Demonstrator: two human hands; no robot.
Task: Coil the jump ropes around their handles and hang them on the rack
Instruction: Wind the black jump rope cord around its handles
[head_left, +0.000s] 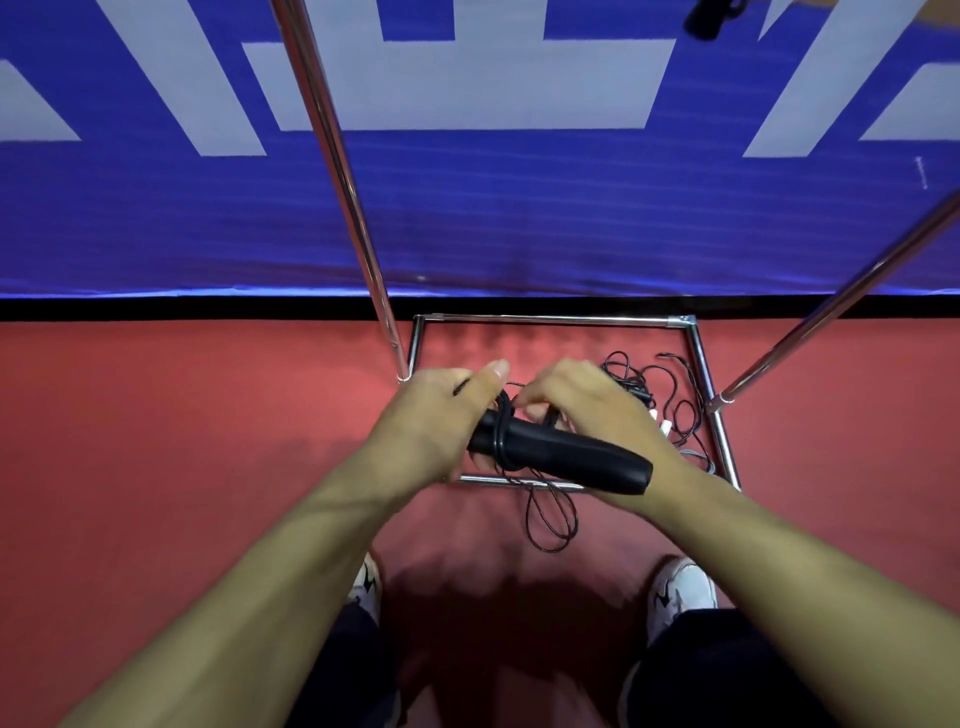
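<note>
Left hand (441, 415) grips black handles (561, 454); right hand (582, 410) pinches rope (550, 514) above them.

The floor (182, 441) is red. Behind it hangs a blue banner (519, 208) with big pale grey shapes — and a black strip along its bottom. The jump rope handle (566, 457) and its thin cord (550, 519) are black. The rack (550, 320) is shiny silver (shoes (680, 590) are white with black marks).

A red floor (156, 467) meets a blue banner (519, 218) with large pale grey shapes, a black strip (156, 307) running along its base. Two white shoes (683, 592) and dark trouser legs (727, 670) show at the bottom.
</note>
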